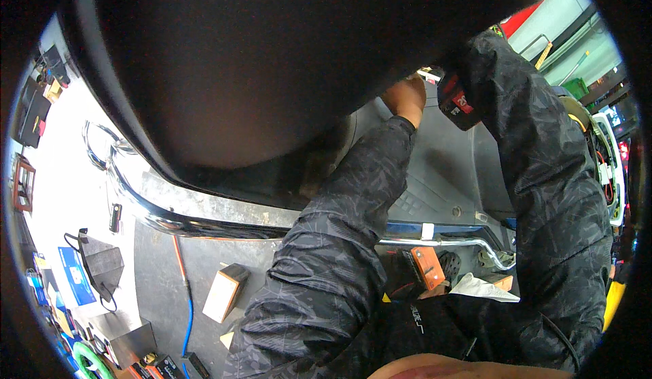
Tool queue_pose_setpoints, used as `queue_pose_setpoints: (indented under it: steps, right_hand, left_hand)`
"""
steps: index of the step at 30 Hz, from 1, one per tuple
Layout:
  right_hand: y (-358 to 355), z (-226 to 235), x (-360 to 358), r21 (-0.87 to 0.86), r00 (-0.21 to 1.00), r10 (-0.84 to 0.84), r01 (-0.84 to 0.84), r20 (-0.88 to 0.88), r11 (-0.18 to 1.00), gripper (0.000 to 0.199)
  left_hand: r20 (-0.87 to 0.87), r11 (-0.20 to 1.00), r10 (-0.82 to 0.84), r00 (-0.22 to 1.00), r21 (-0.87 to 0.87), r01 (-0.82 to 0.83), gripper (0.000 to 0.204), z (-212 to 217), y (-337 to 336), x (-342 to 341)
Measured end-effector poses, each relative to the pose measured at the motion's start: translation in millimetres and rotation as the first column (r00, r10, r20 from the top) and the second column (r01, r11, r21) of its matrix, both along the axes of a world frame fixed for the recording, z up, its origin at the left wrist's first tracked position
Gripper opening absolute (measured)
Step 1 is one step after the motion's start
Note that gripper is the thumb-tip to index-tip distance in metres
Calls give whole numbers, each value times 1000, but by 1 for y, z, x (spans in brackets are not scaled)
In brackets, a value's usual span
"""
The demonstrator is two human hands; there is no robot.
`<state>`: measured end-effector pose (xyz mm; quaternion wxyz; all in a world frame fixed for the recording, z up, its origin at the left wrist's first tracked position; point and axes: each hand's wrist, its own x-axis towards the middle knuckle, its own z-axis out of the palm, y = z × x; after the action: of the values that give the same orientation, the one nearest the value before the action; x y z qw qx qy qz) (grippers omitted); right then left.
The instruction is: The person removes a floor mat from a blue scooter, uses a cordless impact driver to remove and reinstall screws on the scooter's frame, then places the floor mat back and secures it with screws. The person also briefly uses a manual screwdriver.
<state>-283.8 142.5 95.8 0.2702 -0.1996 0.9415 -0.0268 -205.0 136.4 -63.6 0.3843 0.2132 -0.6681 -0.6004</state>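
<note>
My left hand (406, 98) reaches up to the lower edge of a large dark panel (231, 94). Its fingers look curled, and the tips are hidden, so what they grip cannot be made out. Bent in from the right, my right sleeve (543, 148) ends near the same edge. Just below its cuff hangs the dark end of a cordless power tool (462, 100) with a red label, in my right hand. The panel and sleeve cover that hand and the tool's front. Behind both arms lies grey vehicle trim (441, 155) with a quilted part.
A chrome tube (183, 226) runs low across the left, and a silver bar (441, 242) continues it below a blue sill. On the floor are an orange box (428, 267), a white-topped block (225, 292), a blue hose (188, 318) and a grey bag (102, 263).
</note>
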Motion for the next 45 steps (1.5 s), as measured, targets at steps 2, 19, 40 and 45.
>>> queue_pose_setpoints:
  steps: [2, 19, 40, 45]
  right_hand:
    - [0, 0, -1, -5, 1000, -5, 5, 6, 1000, 19]
    - [-5, 6, 10, 84, 997, -61, 64, -41, 994, 19]
    - [48, 7, 21, 36, 955, 268, -265, -126, 963, 28]
    - [38, -6, 19, 54, 978, 49, -39, -202, 998, 29]
  left_hand:
    - [-3, 979, -147, 989, 145, 146, 91, 7, -7, 9]
    - [-103, 939, -291, 951, -223, 264, 98, 0, -27, 38]
    - [-149, 950, -304, 941, -119, 288, 84, 2, -5, 13]
    - [-157, 974, -222, 962, -88, 210, 73, -1, 2, 13]
